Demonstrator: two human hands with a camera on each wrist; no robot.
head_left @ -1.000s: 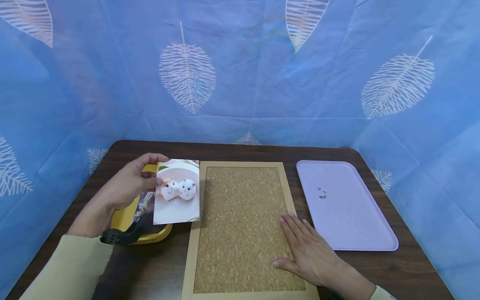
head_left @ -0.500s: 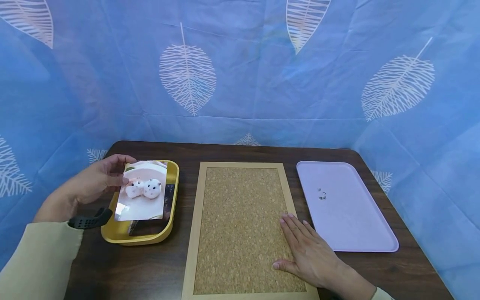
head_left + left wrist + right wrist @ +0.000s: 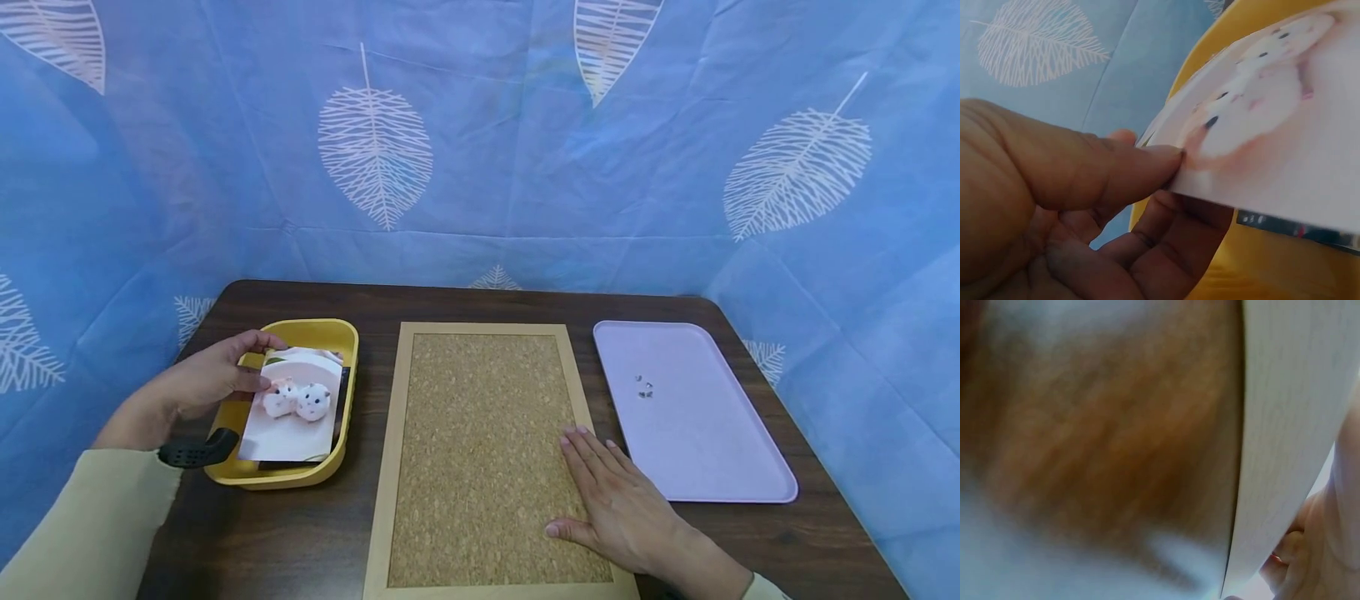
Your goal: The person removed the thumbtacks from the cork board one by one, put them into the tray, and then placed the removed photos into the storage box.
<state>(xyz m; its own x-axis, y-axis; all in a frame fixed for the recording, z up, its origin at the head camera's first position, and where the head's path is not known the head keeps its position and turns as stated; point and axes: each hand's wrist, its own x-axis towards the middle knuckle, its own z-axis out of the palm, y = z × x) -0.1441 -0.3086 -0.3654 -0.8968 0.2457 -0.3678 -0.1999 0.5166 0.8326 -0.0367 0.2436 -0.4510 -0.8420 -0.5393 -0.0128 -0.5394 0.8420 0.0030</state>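
My left hand (image 3: 206, 375) pinches the left edge of a photo (image 3: 296, 425) between thumb and fingers. Two white toy-like animals with dark eyes show on the print, on a pale round ground. It overlaps a yellow tray (image 3: 341, 333) at the left, where darker photos (image 3: 1297, 229) peek out from underneath. In the left wrist view the thumb presses on the print's face, with fingers curled behind it. My right hand (image 3: 618, 504) rests flat, fingers straight, on the lower right part of a wood-framed corkboard (image 3: 487, 450). The right wrist view is mostly blurred.
A lilac tray (image 3: 712, 442) stands on the right with several small shiny pieces (image 3: 644, 388) on it. All of this sits on a dark wood table (image 3: 247, 542). A blue cloth (image 3: 525, 167) with white leaf prints hangs behind and at the sides.
My left hand has carried the photo left from the corkboard's edge to over the yellow tray, then down and slightly right. My right hand stays put on the corkboard.
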